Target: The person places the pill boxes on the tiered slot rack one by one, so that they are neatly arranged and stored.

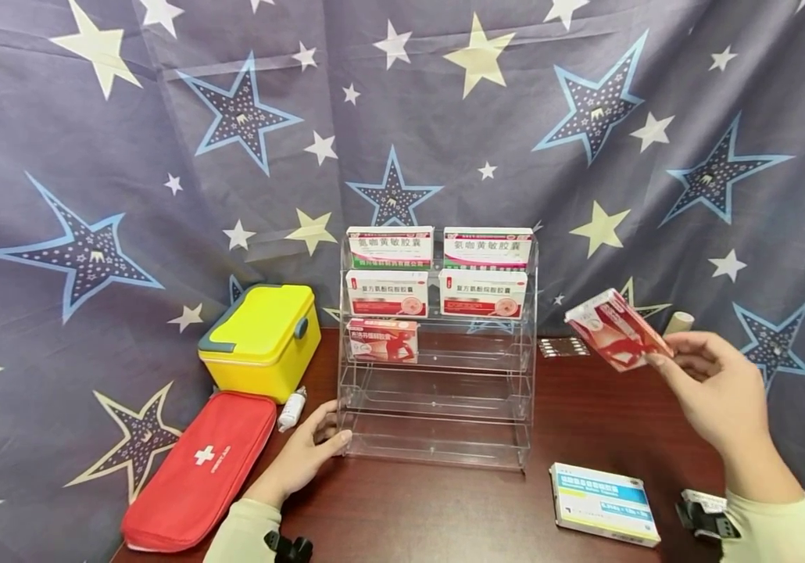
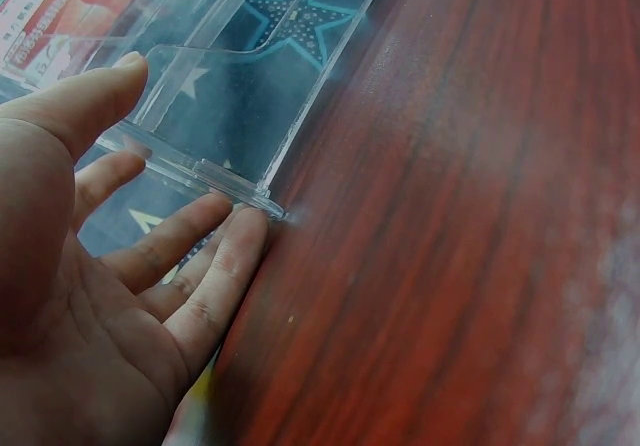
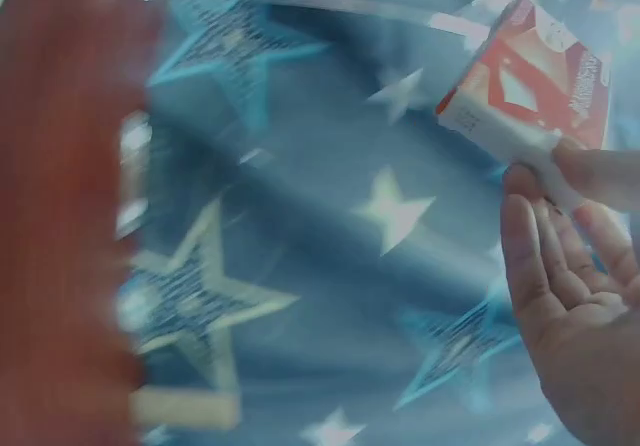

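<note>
A clear acrylic display rack (image 1: 438, 453) with stepped shelves stands on the table. Its top two shelves each bear two white medicine boxes (image 1: 390, 249); a red medicine box (image 1: 383, 342) sits at the left of the third shelf. My left hand (image 1: 307, 450) holds the rack's lower left corner, thumb at the front and fingers along the side; in the left wrist view several fingertips (image 2: 240, 231) touch its edge. Off to the right, my right hand (image 1: 719, 387) pinches another red medicine box (image 1: 617, 330) by one end, tilted in the air. The right wrist view shows this box (image 3: 540, 81) too.
Left of the rack are a yellow lidded box (image 1: 258, 336), a red first-aid pouch (image 1: 198, 469) and a small white bottle (image 1: 292, 409). At right lie a blue-and-white medicine box (image 1: 605, 503), a blister pack (image 1: 563, 346) and a partly hidden white item (image 1: 705, 500). A star-patterned curtain (image 1: 431, 117) hangs behind.
</note>
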{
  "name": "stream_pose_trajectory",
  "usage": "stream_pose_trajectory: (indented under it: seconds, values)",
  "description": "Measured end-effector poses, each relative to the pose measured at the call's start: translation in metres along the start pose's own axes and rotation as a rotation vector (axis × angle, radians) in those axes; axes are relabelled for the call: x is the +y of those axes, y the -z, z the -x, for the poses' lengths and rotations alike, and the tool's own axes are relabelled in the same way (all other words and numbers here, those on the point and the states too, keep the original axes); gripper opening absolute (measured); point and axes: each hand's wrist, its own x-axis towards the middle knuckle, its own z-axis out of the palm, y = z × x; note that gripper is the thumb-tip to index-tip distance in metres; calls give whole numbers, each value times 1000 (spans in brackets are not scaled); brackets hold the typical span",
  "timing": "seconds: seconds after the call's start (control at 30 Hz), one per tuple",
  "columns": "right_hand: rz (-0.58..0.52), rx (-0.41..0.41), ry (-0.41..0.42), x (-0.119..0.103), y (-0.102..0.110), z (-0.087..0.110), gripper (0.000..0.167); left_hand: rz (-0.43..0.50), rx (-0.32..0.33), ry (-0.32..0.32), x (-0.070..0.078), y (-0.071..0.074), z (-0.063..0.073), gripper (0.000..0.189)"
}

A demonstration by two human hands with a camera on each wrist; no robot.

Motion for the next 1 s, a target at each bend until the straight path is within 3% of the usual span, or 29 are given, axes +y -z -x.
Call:
stream_pose_trajectory:
  seconds: [0.13,0.23,0.4,0.63,1.0]
  values:
    - [-75,-10,107,-42,-13,-16,33,-1,-4,-9,1,0,-1,57]
    - [-75,-43,216,-67,-35,-27,29,5,-2,-5,0,1,-1,57]
    - [-26,-117,341,-90,-78,-41,25,12,-4,-12,-1,0,-1,57]
    - [90,-248,374,-99,-116,-43,22,-4,-22,-49,-1,-1,-1,55]
    - [275,-318,340,-93,-135,-30,18,-23,-17,-38,-1,0,-1,56]
